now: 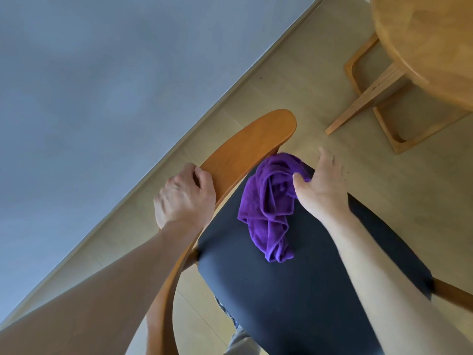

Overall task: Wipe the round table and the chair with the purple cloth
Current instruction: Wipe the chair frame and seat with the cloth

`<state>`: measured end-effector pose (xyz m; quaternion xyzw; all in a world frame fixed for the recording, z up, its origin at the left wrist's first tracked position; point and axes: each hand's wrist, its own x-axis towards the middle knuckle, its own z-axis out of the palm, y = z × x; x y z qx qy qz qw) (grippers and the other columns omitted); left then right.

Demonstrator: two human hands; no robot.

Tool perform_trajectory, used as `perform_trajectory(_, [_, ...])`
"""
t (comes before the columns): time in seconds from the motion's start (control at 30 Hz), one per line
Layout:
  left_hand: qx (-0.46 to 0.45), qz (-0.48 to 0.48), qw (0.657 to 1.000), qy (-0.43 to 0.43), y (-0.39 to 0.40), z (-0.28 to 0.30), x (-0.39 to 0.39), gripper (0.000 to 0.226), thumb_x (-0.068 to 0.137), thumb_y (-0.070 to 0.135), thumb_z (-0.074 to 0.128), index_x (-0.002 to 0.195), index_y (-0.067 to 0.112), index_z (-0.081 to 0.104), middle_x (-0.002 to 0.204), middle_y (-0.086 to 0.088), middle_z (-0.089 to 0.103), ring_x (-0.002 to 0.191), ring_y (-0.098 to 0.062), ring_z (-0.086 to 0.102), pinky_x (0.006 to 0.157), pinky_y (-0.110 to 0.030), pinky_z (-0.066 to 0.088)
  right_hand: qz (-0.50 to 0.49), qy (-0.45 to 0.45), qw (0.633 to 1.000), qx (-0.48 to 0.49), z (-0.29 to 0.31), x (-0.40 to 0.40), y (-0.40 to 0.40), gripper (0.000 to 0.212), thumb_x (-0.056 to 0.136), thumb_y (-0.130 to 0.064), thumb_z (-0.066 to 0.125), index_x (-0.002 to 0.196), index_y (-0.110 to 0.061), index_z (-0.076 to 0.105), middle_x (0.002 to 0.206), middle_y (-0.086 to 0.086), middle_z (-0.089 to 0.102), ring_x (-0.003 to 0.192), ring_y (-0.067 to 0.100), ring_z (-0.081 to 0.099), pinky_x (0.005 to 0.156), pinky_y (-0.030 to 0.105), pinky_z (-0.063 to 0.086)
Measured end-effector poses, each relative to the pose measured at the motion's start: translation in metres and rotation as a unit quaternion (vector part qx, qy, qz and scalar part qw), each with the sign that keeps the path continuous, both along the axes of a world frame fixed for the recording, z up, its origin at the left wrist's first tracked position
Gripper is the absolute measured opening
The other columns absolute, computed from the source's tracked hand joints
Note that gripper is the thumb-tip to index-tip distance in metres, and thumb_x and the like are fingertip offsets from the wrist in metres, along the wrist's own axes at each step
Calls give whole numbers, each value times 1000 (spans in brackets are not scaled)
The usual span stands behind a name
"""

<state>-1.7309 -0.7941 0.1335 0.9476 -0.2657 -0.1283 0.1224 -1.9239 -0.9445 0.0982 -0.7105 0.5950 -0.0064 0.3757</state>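
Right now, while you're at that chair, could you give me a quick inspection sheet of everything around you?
Surface: dark seat of the wooden chair, with the cloth lying on it.
Job's things: purple cloth, crumpled on the seat near the backrest; round table at upper right, only partly in view.
Clutter: nothing seen.
Hands: left hand grips the top of the curved backrest; right hand holds the far end of the cloth, fingers partly hidden.
Cables: nothing seen.
Surroundings: pale wood-look floor, grey wall on the left, wooden legs under the table.
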Motion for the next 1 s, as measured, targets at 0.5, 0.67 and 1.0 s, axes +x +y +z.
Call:
perform_trajectory(0.5, [-12, -4, 1000, -5, 0, 0, 0, 38, 89, 41, 20, 68, 24, 46, 55, 1, 49, 52, -17, 48, 56, -31, 35, 291, 146, 936, -134, -79, 38, 35, 68, 79, -38, 76, 135, -19, 43, 139, 11, 39, 119, 38, 45, 88, 50, 53])
perform_trajectory(0.67, [-3, -6, 1000, -3, -2, 3, 0, 40, 89, 41, 19, 70, 22, 49, 56, -1, 50, 53, -20, 50, 62, -37, 44, 378, 91, 920, -50, -57, -13, -2, 52, 79, -38, 73, 122, -28, 46, 125, 0, 42, 118, 27, 45, 80, 37, 54])
perform_trajectory(1.0, [1, -6, 1000, -3, -1, 2, 1, 39, 90, 40, 20, 72, 23, 49, 58, -1, 52, 54, -20, 50, 62, -35, 40, 136, 253, 957, 36, -55, 18, -5, 97, 80, -80, 53, 146, -11, 35, 146, 18, 42, 135, 43, 41, 106, 61, 38])
